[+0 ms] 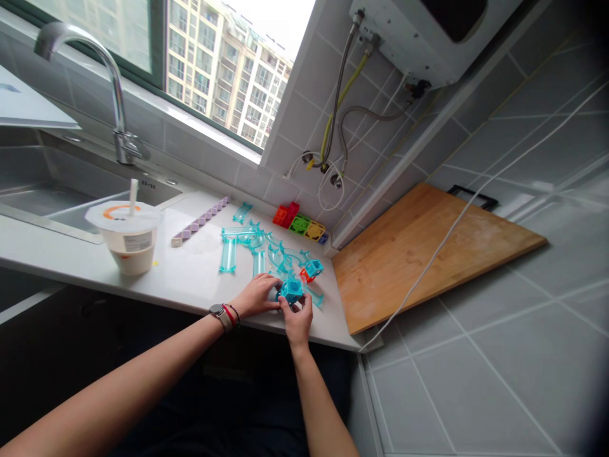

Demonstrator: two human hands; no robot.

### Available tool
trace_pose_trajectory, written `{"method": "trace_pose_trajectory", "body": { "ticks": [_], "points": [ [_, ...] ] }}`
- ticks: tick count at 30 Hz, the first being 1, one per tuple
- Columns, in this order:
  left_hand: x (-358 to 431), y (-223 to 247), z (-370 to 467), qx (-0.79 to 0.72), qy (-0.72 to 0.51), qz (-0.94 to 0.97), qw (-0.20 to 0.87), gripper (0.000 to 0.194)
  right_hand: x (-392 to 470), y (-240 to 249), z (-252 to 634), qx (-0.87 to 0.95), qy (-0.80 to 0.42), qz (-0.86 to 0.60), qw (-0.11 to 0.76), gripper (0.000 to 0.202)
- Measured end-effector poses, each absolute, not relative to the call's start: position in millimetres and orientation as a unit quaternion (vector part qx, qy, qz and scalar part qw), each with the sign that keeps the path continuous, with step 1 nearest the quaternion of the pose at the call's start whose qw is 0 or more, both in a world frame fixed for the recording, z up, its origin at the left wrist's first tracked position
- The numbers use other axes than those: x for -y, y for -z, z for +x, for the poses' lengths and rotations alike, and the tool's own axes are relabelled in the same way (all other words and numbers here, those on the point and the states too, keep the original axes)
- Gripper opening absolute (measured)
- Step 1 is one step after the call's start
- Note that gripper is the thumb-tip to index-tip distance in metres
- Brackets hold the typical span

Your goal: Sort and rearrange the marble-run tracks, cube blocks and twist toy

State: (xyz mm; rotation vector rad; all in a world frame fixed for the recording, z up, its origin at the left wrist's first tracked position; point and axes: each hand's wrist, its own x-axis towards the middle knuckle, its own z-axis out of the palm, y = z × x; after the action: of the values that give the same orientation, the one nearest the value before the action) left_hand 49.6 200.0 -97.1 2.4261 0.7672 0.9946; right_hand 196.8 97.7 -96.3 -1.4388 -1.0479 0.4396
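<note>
Near the counter's front edge, my left hand [258,296] and my right hand [297,320] are both closed on a blue plastic cube block [292,289] with round openings in its faces. The left fingers grip its left side, and the right thumb and fingers hold it from the front and right. A red-orange block [307,275] with a teal block [314,268] on it stands just beyond. Translucent teal track pieces [257,238], straight and curved, lie scattered behind my hands. Where my fingers wrap the cube, parts of it are hidden.
Red, green and yellow blocks [299,223] line the wall. A lilac-and-white segmented strip [202,221] lies left of the tracks. A lidded drink cup with a straw [128,244] stands by the sink [47,171]. A wooden board [428,254] leans at the right, a white cable crossing it.
</note>
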Motion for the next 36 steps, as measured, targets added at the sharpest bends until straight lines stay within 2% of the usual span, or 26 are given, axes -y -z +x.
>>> {"method": "trace_pose_trajectory", "body": {
  "ticks": [6,9,17,29,36],
  "points": [
    [-197.7,95.4,49.7,-0.278,-0.354,0.871,0.197,0.031,-101.9,87.5,197.2,0.499,-0.157,-0.625,0.580,0.044],
    [-198.9,97.4,49.8,-0.272,-0.352,0.873,0.200,0.030,-103.2,87.3,210.3,0.534,-0.177,-0.608,0.560,0.045],
    [-202.0,103.1,49.7,-0.263,-0.345,0.877,0.208,0.047,-112.7,79.1,246.9,0.590,-0.366,-0.513,0.505,0.045],
    [-204.9,104.0,49.5,-0.268,-0.328,0.879,0.217,0.059,-114.9,86.8,253.1,0.589,-0.378,-0.498,0.512,0.038],
    [-206.9,106.3,51.0,-0.269,-0.328,0.877,0.225,0.056,-113.2,81.5,248.6,0.588,-0.367,-0.504,0.515,0.042]
  ]
}}
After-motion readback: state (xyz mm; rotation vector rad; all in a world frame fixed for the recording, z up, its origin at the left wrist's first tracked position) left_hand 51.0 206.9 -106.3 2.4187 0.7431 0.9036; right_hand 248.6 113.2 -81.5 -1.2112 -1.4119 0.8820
